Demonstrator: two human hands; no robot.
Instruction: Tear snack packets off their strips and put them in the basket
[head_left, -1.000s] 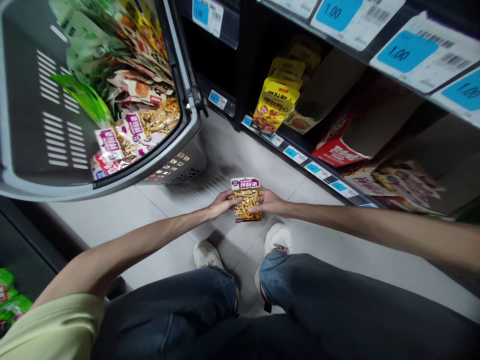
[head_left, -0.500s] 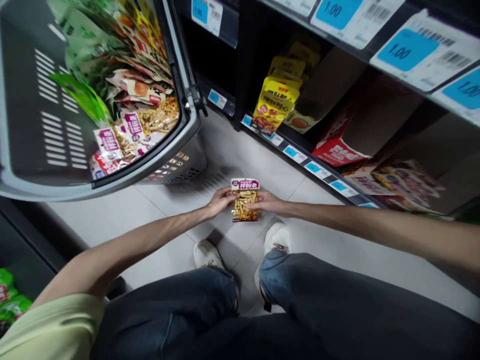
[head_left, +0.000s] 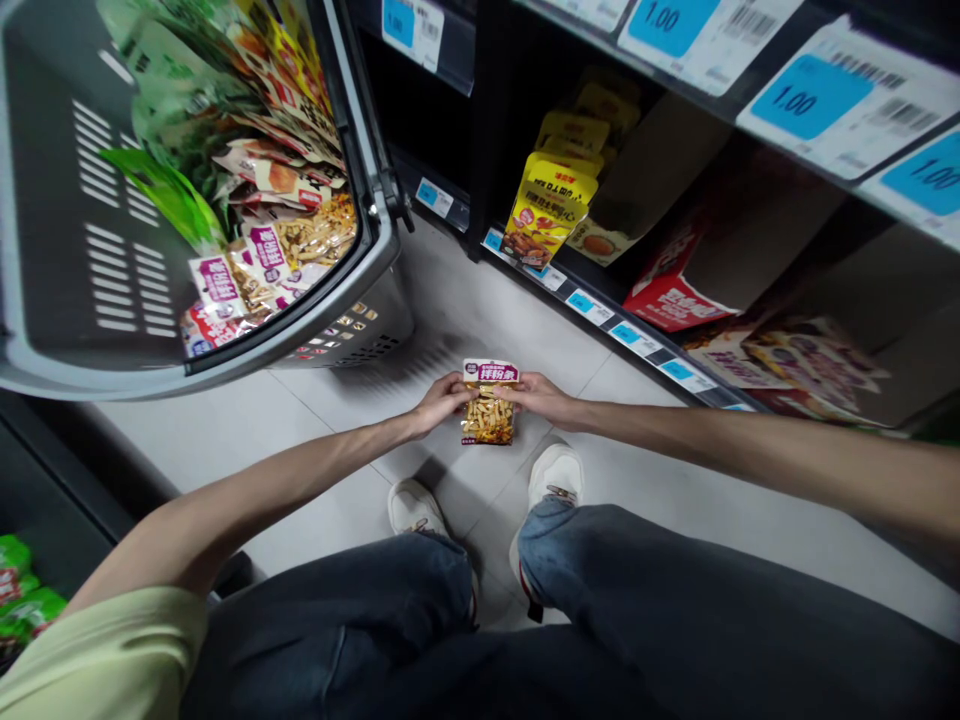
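Observation:
A small snack packet (head_left: pixel 488 404) with a purple-and-white top and yellowish sticks inside is held out in front of me, above the floor and my shoes. My left hand (head_left: pixel 440 401) grips its left edge with closed fingers. My right hand (head_left: pixel 541 396) pinches its upper right edge, fingers closed on it. Both arms are stretched forward over my knees.
A grey shopping basket (head_left: pixel 90 300) at the upper left holds several snack packets, some like the one I hold. Dark shelves (head_left: pixel 600 300) on the right carry yellow bags (head_left: pixel 551 205), a red carton (head_left: pixel 671 290) and blue price tags. Pale floor tiles lie below.
The packet has tilted and shifted slightly left and down, and my right hand has moved up to its top right edge. My left hand has barely moved.

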